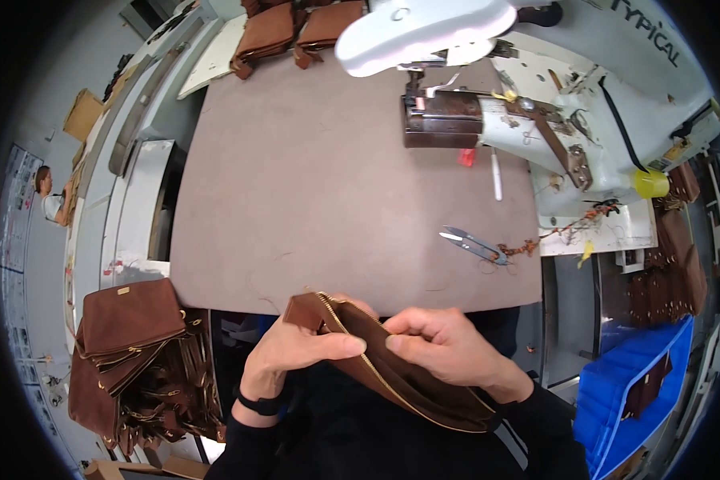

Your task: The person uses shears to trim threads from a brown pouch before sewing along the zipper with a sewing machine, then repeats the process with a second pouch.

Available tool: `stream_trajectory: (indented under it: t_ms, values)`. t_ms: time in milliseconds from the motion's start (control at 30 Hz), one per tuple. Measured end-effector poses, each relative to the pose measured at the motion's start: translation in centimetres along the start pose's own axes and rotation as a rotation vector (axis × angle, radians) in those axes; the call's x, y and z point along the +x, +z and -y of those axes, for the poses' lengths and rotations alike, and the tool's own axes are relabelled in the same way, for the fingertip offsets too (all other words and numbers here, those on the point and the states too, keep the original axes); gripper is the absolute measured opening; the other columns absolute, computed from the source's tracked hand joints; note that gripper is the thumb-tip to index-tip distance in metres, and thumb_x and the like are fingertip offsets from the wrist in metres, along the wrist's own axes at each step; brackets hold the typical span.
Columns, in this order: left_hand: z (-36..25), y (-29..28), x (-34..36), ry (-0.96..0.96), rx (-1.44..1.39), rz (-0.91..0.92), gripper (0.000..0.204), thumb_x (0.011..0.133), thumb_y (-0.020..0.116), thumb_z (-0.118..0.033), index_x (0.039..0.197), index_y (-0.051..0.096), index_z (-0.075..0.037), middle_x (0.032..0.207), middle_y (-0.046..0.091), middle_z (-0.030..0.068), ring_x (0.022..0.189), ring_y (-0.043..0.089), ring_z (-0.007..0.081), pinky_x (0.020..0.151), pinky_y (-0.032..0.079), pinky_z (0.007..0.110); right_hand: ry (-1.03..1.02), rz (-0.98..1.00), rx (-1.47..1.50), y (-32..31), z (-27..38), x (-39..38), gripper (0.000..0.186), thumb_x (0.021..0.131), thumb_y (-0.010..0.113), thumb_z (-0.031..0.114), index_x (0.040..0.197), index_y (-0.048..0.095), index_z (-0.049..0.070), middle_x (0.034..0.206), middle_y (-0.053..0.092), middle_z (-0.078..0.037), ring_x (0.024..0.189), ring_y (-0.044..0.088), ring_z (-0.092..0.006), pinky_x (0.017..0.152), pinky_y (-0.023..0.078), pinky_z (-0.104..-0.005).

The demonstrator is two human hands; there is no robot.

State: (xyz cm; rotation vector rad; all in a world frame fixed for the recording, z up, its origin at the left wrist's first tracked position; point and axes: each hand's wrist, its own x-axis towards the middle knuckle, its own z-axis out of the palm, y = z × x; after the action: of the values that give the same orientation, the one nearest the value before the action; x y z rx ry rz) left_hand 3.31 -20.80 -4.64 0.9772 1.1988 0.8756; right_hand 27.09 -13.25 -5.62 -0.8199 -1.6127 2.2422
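Note:
Close to my body, at the near edge of the table, I hold a brown zip pouch [428, 390] with its gold-toothed zipper opened and the dark inside showing. My left hand [296, 349] grips the pouch's left end, thumb laid over the zipper edge and the other fingers hidden behind. A brown tab [302, 310] stands up at that end. My right hand [450, 346] pinches the far edge of the opening between thumb and fingertips. The pouch slants down to the right, its lower end near my right sleeve.
A sewing machine [444, 120] stands at the far right of the table [312, 176]. Thread snips [476, 244] and a white pen [497, 176] lie below it. Brown pouches [128, 320] are piled at left, more bags [264, 36] at the back. A blue bin [596, 420] stands right.

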Motion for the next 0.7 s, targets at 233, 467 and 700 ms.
stream_trajectory:
  t_ms: [233, 467, 700]
  values:
    - [-0.7, 1.7, 0.7, -0.090, -0.030, -0.147, 0.017, 0.082, 0.075, -0.015, 0.089, 0.076, 0.001, 0.080, 0.072, 0.0070, 0.078, 0.064, 0.0132, 0.073, 0.050, 0.029, -0.128, -0.044, -0.275, -2.2, -0.4, -0.8, 0.021, 0.098, 0.062, 0.017, 0.105, 0.068, -0.002, 0.083, 0.067, -0.010, 0.074, 0.064, -0.0182, 0.067, 0.051, -0.0335]
    - [-1.1, 0.8, 2.4, -0.076, 0.034, -0.068, 0.022, 0.086, 0.069, -0.014, 0.104, 0.074, -0.001, 0.085, 0.066, -0.0015, 0.081, 0.058, 0.0085, 0.073, 0.046, 0.026, -0.534, -0.842, -1.369, -10.7, -1.4, 0.4, 0.022, 0.091, 0.070, 0.014, 0.110, 0.065, 0.004, 0.107, 0.063, -0.013, 0.081, 0.063, -0.0339, 0.072, 0.052, -0.0411]
    - [-0.8, 2.0, 3.9, -0.181, 0.006, -0.010, 0.035, 0.089, 0.065, -0.014, 0.121, 0.066, 0.000, 0.086, 0.067, -0.0004, 0.081, 0.059, 0.0072, 0.073, 0.046, 0.026, -0.292, -0.526, -1.064, -10.5, -1.0, 0.7, 0.020, 0.094, 0.069, 0.014, 0.109, 0.064, 0.002, 0.089, 0.063, -0.009, 0.075, 0.064, -0.0230, 0.066, 0.051, -0.0369]
